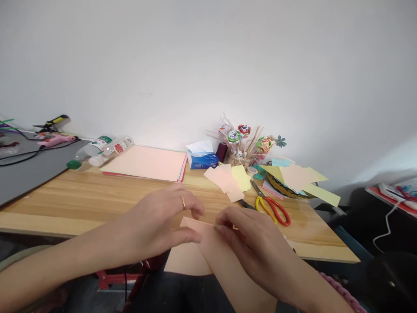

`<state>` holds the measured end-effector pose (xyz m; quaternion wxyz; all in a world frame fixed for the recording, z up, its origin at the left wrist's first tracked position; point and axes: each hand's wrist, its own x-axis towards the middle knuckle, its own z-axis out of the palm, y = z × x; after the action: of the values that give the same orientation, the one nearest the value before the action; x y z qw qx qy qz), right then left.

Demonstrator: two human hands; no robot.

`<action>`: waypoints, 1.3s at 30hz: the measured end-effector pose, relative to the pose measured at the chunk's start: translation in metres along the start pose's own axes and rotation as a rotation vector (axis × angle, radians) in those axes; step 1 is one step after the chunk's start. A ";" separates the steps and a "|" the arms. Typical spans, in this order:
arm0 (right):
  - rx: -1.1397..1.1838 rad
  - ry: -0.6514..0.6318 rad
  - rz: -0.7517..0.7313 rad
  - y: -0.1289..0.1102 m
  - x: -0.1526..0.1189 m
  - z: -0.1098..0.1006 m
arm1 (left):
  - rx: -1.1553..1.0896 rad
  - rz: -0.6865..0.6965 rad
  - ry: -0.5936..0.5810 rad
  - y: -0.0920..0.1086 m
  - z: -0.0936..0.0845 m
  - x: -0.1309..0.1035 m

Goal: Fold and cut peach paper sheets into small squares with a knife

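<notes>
A pale peach sheet of paper (192, 258), with one part folded over another, lies at the near edge of the table and hangs over it. My right hand (254, 243) pinches the paper's top edge between thumb and fingers. My left hand (163, 217), with a ring on one finger, hovers at the paper's upper left; its thumb and fingers are apart with nothing between them. Beyond my right hand, scissors (272, 206) with red and yellow handles rest on the table beside loose peach and yellow paper pieces (224, 178).
Peach sheets (146, 163) are stacked at the back left, near two plastic bottles (94, 150). A blue tissue pack (203, 160), paper flowers (234, 137) and a basket of paper scraps (295, 178) stand along the wall. A pink glue gun (57, 140) lies far left.
</notes>
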<state>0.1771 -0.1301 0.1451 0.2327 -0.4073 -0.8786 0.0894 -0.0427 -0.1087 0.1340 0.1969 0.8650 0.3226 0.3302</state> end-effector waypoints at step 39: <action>-0.289 0.296 -0.316 0.000 0.001 0.030 | 0.205 0.305 0.186 0.002 0.013 -0.002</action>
<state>0.1624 -0.1283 0.1185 0.3092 -0.3026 -0.8913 -0.1354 -0.0337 -0.1129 0.1247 0.0250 0.8850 0.2367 0.4002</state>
